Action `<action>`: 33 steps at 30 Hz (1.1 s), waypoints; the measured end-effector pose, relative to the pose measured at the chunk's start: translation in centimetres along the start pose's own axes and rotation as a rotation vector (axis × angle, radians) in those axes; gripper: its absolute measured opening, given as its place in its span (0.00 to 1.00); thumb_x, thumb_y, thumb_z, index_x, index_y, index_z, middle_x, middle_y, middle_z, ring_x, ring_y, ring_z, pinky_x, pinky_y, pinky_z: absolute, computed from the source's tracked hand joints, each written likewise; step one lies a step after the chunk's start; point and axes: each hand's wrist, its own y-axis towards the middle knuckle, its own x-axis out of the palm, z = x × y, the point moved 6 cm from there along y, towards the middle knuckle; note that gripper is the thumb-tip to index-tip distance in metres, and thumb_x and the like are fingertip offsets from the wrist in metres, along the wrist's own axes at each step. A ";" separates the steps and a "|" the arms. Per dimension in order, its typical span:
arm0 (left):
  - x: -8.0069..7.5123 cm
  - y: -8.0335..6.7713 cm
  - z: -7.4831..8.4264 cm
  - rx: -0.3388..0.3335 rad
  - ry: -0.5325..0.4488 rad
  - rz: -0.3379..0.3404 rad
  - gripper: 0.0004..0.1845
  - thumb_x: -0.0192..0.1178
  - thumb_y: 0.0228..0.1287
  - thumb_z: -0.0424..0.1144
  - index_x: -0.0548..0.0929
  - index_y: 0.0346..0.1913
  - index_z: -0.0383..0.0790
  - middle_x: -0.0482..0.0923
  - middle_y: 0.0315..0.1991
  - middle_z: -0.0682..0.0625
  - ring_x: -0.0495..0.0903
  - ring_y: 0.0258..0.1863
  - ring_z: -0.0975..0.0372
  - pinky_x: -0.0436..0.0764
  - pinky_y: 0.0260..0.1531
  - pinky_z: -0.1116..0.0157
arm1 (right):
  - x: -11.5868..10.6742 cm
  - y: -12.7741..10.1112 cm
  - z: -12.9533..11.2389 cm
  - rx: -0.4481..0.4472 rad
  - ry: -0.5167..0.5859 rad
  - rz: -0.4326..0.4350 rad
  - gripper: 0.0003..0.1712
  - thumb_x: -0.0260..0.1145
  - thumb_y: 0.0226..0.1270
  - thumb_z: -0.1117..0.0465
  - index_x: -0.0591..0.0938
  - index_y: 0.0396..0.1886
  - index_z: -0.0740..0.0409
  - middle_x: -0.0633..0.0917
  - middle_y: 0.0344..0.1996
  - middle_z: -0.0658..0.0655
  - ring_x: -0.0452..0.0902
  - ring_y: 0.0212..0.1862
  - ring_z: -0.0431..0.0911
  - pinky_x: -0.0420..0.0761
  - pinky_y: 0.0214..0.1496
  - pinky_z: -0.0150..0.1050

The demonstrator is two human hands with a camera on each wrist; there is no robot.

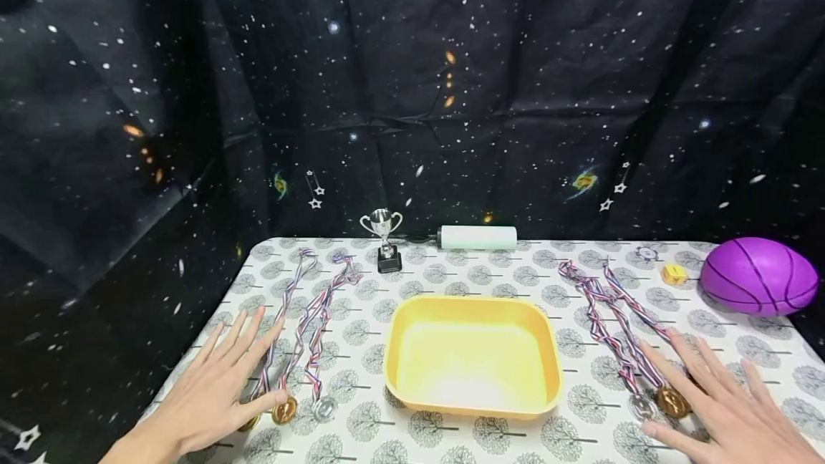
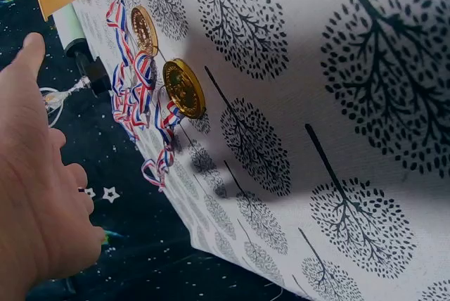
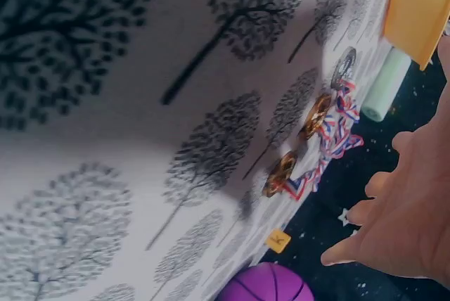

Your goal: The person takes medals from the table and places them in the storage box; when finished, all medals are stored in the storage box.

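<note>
- Left hand (image 1: 215,385): fingers straight, spread, nothing gripped; palm down, looks raised off cloth (image 1: 361,335).
- Right hand (image 1: 728,407): same, fingers extended and fanned, holds nothing; also looks raised, so contact with the discs seems unlikely.
- Under left thumb: gold medal (image 1: 250,423), partly covered; bronze medal (image 1: 284,410) at thumb tip, silver medal (image 1: 324,408) beyond it, toward the tray.
- Left ribbons (image 1: 314,346): run forward past left fingertips, probably stretched lengthwise so the 3 discs stay apart at the near end.
- By right thumb and index: second silver medal (image 1: 642,407) and second bronze medal (image 1: 673,402); third disc (image 3: 281,174) mostly hidden by fingers in head view, plain in right wrist view.
- Right ribbons (image 1: 588,286): lead forward beyond right index, more bunched than left side.
- Yellow tray (image 1: 473,356): between the 2 hands, open side up, likely central so either set of fingers reaches it.
- Trophy (image 1: 385,240): ahead of left fingers, upright on its base; pale green cylinder (image 1: 478,237) beside it, lying flat.
- Yellow cube (image 1: 674,274), purple ball (image 1: 758,276): beyond right fingertips, apparently set aside.
</note>
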 end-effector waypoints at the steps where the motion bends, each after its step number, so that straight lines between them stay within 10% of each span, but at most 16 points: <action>1: -0.1 0.1 -0.1 0.000 -0.004 0.000 0.54 0.63 0.69 0.69 0.52 0.88 0.52 0.44 0.87 0.41 0.35 0.86 0.52 0.26 0.82 0.59 | -0.1 0.1 -0.3 -0.009 0.009 -0.002 0.62 0.59 0.66 0.19 0.49 0.89 0.41 0.38 0.86 0.69 0.32 0.80 0.78 0.01 0.63 0.60; 9: -0.6 0.6 -0.4 -0.043 -0.177 0.004 0.63 0.71 0.64 0.66 0.43 0.88 0.45 0.45 0.86 0.41 0.45 0.85 0.45 0.30 0.82 0.65 | -1.7 0.8 -3.5 -0.116 0.254 0.032 0.68 0.71 0.64 0.27 0.41 0.89 0.40 0.42 0.87 0.62 0.35 0.86 0.61 0.10 0.76 0.47; 17: -1.2 0.2 0.0 -0.181 -0.381 0.113 0.65 0.81 0.56 0.56 0.46 0.88 0.58 0.56 0.84 0.45 0.62 0.78 0.36 0.69 0.63 0.28 | -3.4 2.5 -7.0 -0.258 0.505 0.127 0.76 0.85 0.53 0.38 0.43 0.89 0.40 0.48 0.87 0.54 0.44 0.85 0.47 0.36 0.77 0.24; 21: -0.9 -0.3 0.9 -0.214 -0.402 0.191 0.66 0.84 0.54 0.51 0.48 0.88 0.58 0.70 0.78 0.47 0.68 0.74 0.40 0.74 0.60 0.35 | -3.5 4.0 -8.4 -0.304 0.593 0.133 0.80 0.88 0.49 0.41 0.42 0.89 0.42 0.48 0.87 0.58 0.47 0.84 0.54 0.55 0.83 0.56; 24: -0.4 -0.8 1.6 -0.251 -0.409 0.230 0.65 0.84 0.53 0.50 0.51 0.87 0.55 0.75 0.75 0.49 0.72 0.72 0.42 0.75 0.59 0.38 | -3.1 5.0 -9.4 -0.308 0.681 0.105 0.81 0.89 0.47 0.43 0.41 0.89 0.40 0.48 0.87 0.60 0.49 0.81 0.68 0.59 0.67 0.83; 33: 1.4 -2.1 4.0 -0.294 -0.394 0.287 0.42 0.85 0.51 0.50 0.81 0.72 0.57 0.84 0.65 0.55 0.82 0.63 0.50 0.77 0.61 0.66 | -1.9 6.6 -10.9 -0.305 0.729 0.132 0.80 0.90 0.42 0.40 0.49 0.89 0.39 0.56 0.85 0.60 0.56 0.78 0.73 0.60 0.65 0.85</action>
